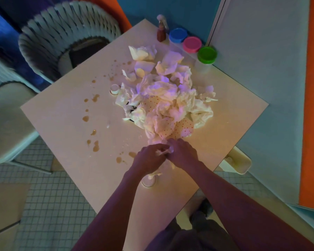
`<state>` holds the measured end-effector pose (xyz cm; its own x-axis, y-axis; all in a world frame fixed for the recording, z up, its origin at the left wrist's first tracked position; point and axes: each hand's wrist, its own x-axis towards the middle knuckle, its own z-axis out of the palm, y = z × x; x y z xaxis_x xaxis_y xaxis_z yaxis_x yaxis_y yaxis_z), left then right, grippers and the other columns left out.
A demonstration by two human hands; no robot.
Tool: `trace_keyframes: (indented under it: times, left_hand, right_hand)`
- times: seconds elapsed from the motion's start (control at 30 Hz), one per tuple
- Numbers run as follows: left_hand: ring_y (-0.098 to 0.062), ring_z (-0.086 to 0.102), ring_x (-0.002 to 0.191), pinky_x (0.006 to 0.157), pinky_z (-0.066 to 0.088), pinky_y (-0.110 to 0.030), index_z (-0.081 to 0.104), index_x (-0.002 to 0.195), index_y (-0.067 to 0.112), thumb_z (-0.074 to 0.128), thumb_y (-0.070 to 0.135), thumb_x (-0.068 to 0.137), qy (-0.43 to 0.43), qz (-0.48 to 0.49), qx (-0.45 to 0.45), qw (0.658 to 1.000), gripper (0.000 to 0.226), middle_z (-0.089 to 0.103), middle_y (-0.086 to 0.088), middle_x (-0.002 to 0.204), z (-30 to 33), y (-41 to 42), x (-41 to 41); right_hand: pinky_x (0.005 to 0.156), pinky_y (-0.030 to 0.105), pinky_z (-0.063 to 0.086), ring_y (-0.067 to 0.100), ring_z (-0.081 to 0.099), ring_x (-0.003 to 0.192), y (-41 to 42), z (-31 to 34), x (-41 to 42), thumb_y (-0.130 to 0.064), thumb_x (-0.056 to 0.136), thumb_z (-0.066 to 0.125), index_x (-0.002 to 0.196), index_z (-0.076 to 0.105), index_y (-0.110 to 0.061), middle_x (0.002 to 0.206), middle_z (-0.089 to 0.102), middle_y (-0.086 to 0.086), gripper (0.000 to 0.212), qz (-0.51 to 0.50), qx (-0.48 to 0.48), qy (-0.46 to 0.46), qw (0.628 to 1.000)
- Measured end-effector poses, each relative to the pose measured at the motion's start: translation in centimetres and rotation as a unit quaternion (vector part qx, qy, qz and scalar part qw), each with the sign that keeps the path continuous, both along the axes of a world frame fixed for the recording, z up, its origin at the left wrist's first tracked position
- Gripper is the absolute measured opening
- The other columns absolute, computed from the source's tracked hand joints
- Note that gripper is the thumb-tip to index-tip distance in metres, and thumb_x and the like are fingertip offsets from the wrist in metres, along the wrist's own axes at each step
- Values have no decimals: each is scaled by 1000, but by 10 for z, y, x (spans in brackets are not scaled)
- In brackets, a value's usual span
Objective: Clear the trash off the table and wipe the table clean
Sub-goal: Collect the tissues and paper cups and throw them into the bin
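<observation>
A big heap of crumpled white napkins and dotted paper wrappers [168, 98] covers the middle of the square beige table [65, 113]. Brown liquid spots [95, 145] trail along its left side. My left hand [149, 160] and my right hand [183, 153] meet at the near end of the heap, both closed on a crumpled white napkin [163, 151] between them. A small clear cup [148, 181] stands under my left wrist, partly hidden. Another small white cup [114, 89] sits at the heap's left edge.
A brown spray bottle [161, 31] and three jars with blue [178, 34], pink [192, 44] and green [207, 55] lids stand at the far corner. A white bin [237, 163] sits right of the table. Chairs [65, 33] stand on the left.
</observation>
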<state>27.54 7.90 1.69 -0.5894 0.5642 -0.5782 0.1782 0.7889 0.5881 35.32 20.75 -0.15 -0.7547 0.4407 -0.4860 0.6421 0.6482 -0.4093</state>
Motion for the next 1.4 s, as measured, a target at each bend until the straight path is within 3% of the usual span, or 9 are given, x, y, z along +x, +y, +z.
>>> trace_keyframes:
  times: [0.1,0.3,0.53,0.8,0.87,0.97,1.13,1.27,1.4]
  left_hand:
    - [-17,65,109,91,54,-36,67,112,53,60,38,77,27,26,4,999,38,70,14,120,0,-3,-2]
    - [-20,63,114,92,51,-34,66,115,45,64,31,82,84,103,-1,991,36,68,13,125,-1,-11,-12]
    - [-27,63,111,81,44,-32,62,121,42,64,34,84,125,132,-53,982,38,68,4,125,-2,-17,-17]
    - [-25,64,111,84,51,-37,56,122,42,69,51,83,139,79,-66,985,42,68,7,124,-12,-13,-5]
    - [-27,64,109,81,48,-36,54,120,39,67,51,84,152,107,-50,981,40,68,5,122,-12,-9,-4]
    - [-30,63,106,77,44,-36,47,120,39,64,52,84,173,137,-25,975,42,70,4,118,-9,-1,-10]
    - [-32,59,108,82,48,-44,33,142,48,63,49,87,227,69,-29,971,62,63,0,119,-5,16,-26]
    - [-31,57,112,80,48,-42,50,137,44,60,42,91,241,42,-55,968,48,61,-1,122,-8,28,-37]
    - [-30,57,110,76,45,-40,64,125,36,58,31,90,240,57,-53,968,36,60,-2,120,-7,32,-41]
  right_hand:
    - [85,41,47,32,55,113,3,-6,4,-47,88,61,119,59,-26,116,56,7,37,17,27,-29,999]
    - [88,40,45,36,56,113,7,-9,14,-33,90,52,137,50,-18,121,52,11,49,-43,-19,-31,998]
    - [71,35,41,40,60,92,16,-1,22,-21,83,50,89,52,-23,96,66,13,7,-155,-69,11,986]
    - [80,38,51,38,64,96,25,8,31,-13,90,45,133,50,-26,107,69,12,45,-189,-114,66,973]
    - [81,37,51,35,64,96,27,10,34,-14,91,45,126,59,-23,103,70,8,39,-204,-126,62,969]
    - [77,39,53,31,63,84,29,16,38,-26,86,49,91,63,-21,82,68,2,16,-246,-150,41,957]
    - [77,31,47,26,60,94,31,16,40,-54,74,66,112,63,-16,100,63,5,53,-255,-151,-16,955]
    - [77,37,55,27,67,91,34,16,44,-29,74,74,101,65,-8,91,67,6,35,-257,-136,-12,957]
    - [75,43,57,33,67,84,36,17,48,-4,76,61,89,66,0,80,66,11,14,-285,-120,27,951]
